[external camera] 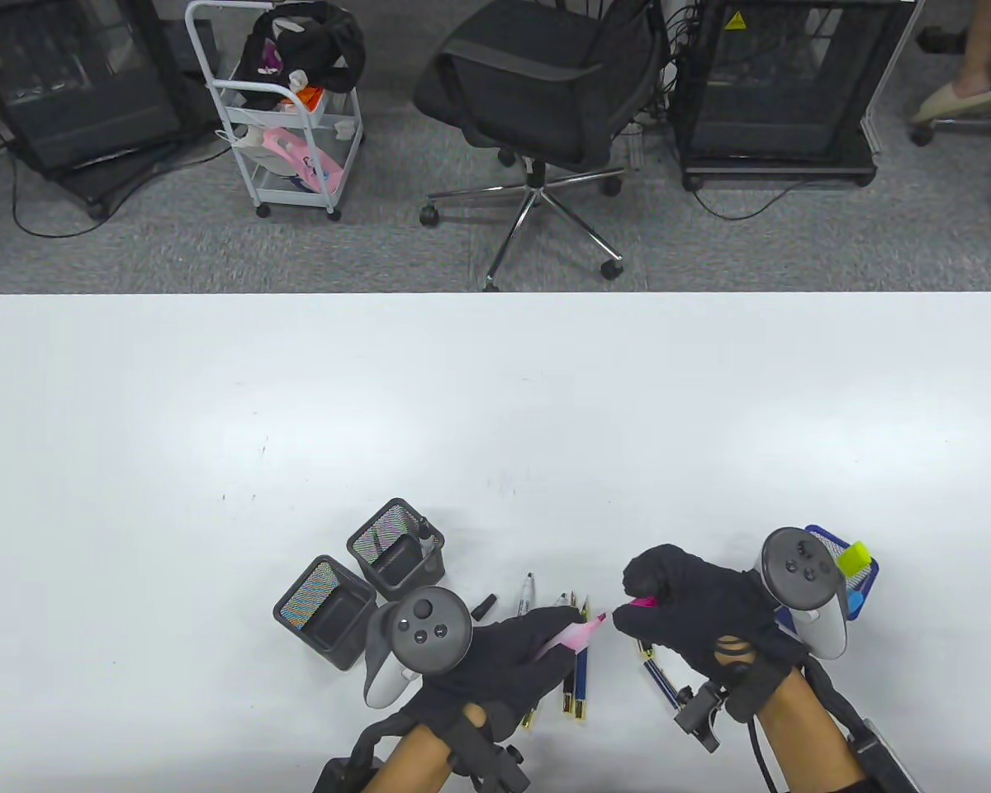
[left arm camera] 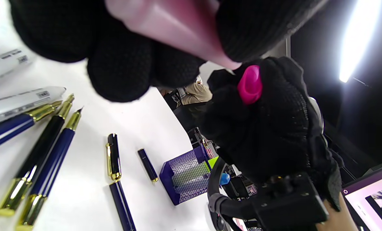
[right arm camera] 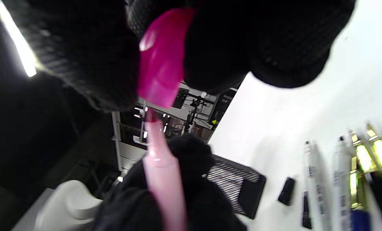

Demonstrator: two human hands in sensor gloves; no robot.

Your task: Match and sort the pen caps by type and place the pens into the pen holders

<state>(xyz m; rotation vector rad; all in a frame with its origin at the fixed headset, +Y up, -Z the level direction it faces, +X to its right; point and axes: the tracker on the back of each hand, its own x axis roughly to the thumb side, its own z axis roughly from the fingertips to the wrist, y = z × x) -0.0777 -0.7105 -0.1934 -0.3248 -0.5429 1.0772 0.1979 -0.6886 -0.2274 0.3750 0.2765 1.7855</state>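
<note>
At lower centre, my left hand (external camera: 516, 661) grips the pink highlighter (external camera: 574, 634), tip pointing right toward the magenta cap (external camera: 642, 603) pinched in my right hand (external camera: 698, 615), just beside.

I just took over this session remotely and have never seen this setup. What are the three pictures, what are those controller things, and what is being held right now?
There is no robot here: a person in black sensor gloves works at a white table. The controller-like things are trackers strapped to the backs of the hands; the fingers do not hold them.

The wide picture looks down at the table. The other two come from cameras on each wrist, so they look tilted.

The left hand holds a pale pink highlighter with its tip uncovered. The right hand pinches its magenta cap just off the tip.

On the table lie gold-trimmed pens, white markers and a small black cap. Two black mesh holders stand on the left, a blue holder on the right.
</note>
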